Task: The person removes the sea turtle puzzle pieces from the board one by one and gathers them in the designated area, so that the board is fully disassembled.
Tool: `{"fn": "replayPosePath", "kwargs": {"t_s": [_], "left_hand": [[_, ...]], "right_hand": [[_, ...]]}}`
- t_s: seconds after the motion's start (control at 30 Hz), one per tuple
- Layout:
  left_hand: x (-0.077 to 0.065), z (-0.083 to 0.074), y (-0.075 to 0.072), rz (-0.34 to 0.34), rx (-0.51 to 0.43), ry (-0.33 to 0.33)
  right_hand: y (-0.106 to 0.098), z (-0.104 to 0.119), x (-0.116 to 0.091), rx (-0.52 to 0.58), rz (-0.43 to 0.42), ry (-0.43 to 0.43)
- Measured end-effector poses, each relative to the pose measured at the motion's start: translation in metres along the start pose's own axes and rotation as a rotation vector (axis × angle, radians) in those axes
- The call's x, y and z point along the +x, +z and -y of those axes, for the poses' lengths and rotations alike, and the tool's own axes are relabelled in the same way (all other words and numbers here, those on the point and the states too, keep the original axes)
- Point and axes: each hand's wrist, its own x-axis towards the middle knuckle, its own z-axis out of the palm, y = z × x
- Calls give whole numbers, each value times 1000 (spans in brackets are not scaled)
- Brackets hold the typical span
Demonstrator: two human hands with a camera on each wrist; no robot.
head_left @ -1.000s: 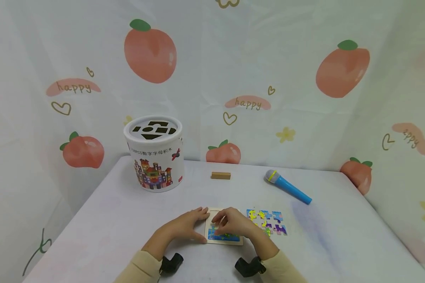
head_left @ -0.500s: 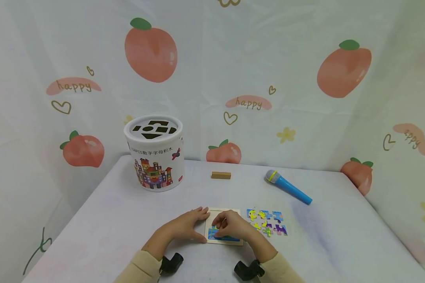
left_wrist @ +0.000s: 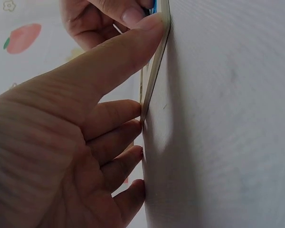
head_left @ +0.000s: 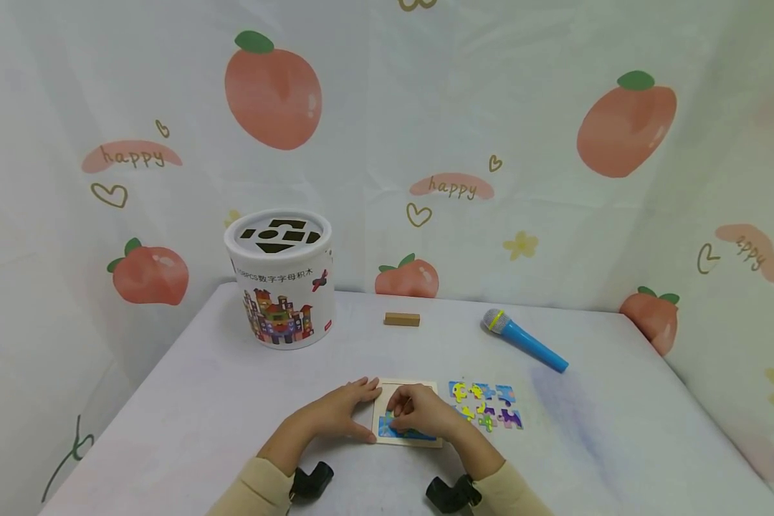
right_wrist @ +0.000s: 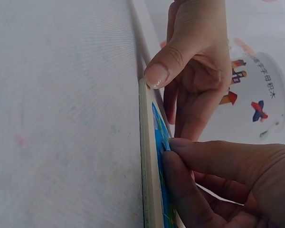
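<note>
A small jigsaw puzzle in a pale wooden tray lies before me, its near part filled with blue pieces. My left hand rests along the tray's left side, fingers extended. In the right wrist view its thumb presses on the tray's corner, and in the left wrist view the fingertips touch the table and tray edge. My right hand is over the tray, pinching a small blue puzzle piece between thumb and forefinger, close against the picture. That hand hides part of the puzzle in the head view.
Several loose puzzle pieces lie right of the tray. Farther back are a blue toy microphone, a small wooden block and a white lidded bucket with shape cutouts. A patterned cloth hangs behind the table.
My right hand has lowered slightly toward the near side of the tray, its fingers still at the puzzle. The left hand has stayed in place.
</note>
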Motion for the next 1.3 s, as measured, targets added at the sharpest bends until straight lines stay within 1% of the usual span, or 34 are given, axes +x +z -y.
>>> {"fn": "replayPosePath", "kwargs": {"t_s": [0.23,0.37,0.7,0.8,1.03,1.13,1.3], "left_hand": [[1,1,1,-5,-2,-11],[1,2,2,-9,8,-15],[2,4,2,-8,3,-12],[2,4,2,-7,2,-9],[2,5,3,-8,3,-11],[2,4,3,-9,10,-11],[1,3,2,-16,22,-10]], "right_hand": [[1,-3,1,0,7,-17],[1,-4,1,29,19,-31],[0,-1,-1,85,25,-14],[-1,-1,-2,117,32,-7],[-3,-1,-3,234,52,12],[-4,-2,-4,256,59,7],[-8,-6,-6,251,51,17]]}}
